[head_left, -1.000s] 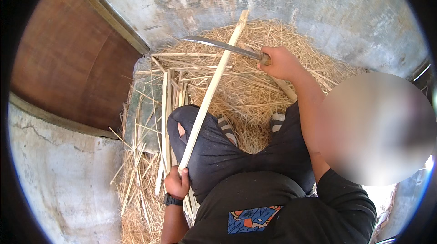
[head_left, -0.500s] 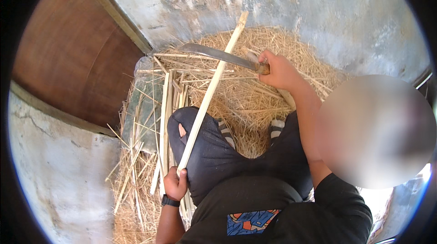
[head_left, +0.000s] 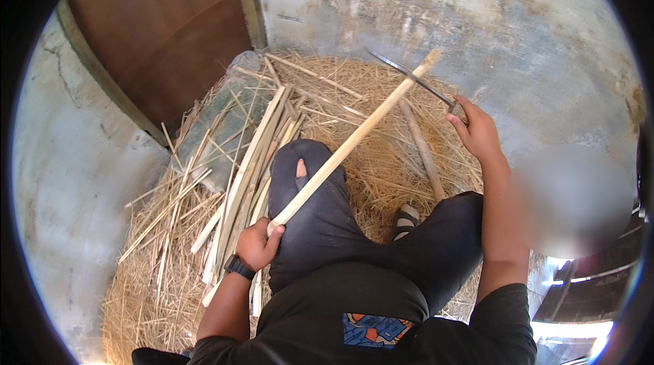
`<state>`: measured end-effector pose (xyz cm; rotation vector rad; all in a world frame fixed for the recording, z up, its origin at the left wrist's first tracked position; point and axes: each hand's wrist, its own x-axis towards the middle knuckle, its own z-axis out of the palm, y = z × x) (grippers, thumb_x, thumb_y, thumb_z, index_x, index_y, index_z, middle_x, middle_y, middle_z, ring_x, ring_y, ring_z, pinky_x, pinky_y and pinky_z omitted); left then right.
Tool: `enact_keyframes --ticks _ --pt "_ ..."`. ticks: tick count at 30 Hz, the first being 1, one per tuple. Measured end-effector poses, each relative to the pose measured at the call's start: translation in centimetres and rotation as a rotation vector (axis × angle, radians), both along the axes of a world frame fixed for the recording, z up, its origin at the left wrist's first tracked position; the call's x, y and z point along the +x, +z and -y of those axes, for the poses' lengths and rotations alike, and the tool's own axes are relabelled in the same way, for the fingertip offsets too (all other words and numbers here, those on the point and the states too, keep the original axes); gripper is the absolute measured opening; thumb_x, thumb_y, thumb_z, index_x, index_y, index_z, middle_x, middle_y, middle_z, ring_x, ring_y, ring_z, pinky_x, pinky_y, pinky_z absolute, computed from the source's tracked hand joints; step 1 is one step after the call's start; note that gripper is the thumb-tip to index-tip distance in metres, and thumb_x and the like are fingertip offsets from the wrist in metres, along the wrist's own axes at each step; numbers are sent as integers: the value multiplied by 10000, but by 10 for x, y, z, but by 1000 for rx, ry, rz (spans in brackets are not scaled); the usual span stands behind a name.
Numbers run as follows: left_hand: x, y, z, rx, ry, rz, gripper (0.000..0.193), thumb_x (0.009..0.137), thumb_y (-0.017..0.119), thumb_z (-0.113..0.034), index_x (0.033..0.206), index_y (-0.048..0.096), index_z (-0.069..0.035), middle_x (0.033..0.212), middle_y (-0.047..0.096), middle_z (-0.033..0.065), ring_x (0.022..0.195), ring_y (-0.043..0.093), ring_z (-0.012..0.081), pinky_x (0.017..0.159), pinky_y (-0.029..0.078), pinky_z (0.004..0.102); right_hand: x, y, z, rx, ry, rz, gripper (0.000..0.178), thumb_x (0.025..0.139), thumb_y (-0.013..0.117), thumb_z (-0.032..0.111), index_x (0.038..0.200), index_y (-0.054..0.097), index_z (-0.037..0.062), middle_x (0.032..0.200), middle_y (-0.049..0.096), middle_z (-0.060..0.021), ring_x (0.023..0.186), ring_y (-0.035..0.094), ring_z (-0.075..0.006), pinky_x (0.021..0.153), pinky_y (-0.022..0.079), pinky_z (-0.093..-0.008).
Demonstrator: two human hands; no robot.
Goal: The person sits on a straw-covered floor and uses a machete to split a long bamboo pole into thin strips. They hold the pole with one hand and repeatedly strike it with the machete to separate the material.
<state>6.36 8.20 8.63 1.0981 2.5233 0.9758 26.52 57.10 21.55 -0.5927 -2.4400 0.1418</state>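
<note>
My left hand [head_left: 257,244] grips the near end of a long pale bamboo strip [head_left: 354,140] that slants up and away over my left knee. My right hand [head_left: 477,132] is closed on the handle of a long-bladed knife [head_left: 409,77], whose blade meets the strip near its far tip. I sit with bent legs in dark trousers [head_left: 320,215], torn at the left knee, on a heap of straw-like shavings [head_left: 381,181].
A bundle of split bamboo strips [head_left: 245,167] lies on the shavings to my left. One round stick [head_left: 422,150] lies between my knees. A brown wooden door [head_left: 163,31] and a rough grey wall [head_left: 477,18] stand close in front.
The view has swung to the right. The knife blade has gone from lying across the strip lower down to touching it near the far tip. My left hand still holds the strip's near end.
</note>
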Motion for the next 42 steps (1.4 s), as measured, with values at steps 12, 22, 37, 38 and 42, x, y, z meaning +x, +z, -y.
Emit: enact_keyframes --ticks 12,22,37,38,42 --pt "1 -12 3 -68 21 -280 377 962 659 -393 962 584 -24 701 656 226 641 651 450 573 514 531 28 -38 -21 -900 -198 -185 536 1001 658 423 1348 555 27 771 608 -31 560 526 -103 499 437 -302" --pt "2 -11 4 -90 35 -352 377 938 693 -392 958 587 -31 747 659 225 676 647 452 607 517 530 32 -21 -11 -964 -278 -149 414 963 716 372 1168 609 29 706 574 -25 506 532 -113 474 442 -302" --pt "-4 -11 8 -90 11 -414 395 930 710 -405 924 600 -25 737 639 207 671 640 437 593 507 510 49 -30 -32 -989 -230 -63 311 875 783 193 1077 601 43 717 597 -26 504 526 -113 472 441 -307" --pt "-5 -13 10 -103 9 -413 394 930 711 -404 923 600 -26 737 639 206 669 639 436 593 508 508 50 -31 -31 -997 -205 -37 310 874 782 190 1076 599 42 722 598 -27 506 523 -111 472 443 -305" --pt "-6 -14 11 -78 6 -421 390 928 717 -401 923 602 -28 736 638 203 666 638 436 594 509 504 51 -34 -33 -1031 -194 -61 301 870 776 175 1069 592 42 735 595 -21 516 515 -107 473 450 -300"
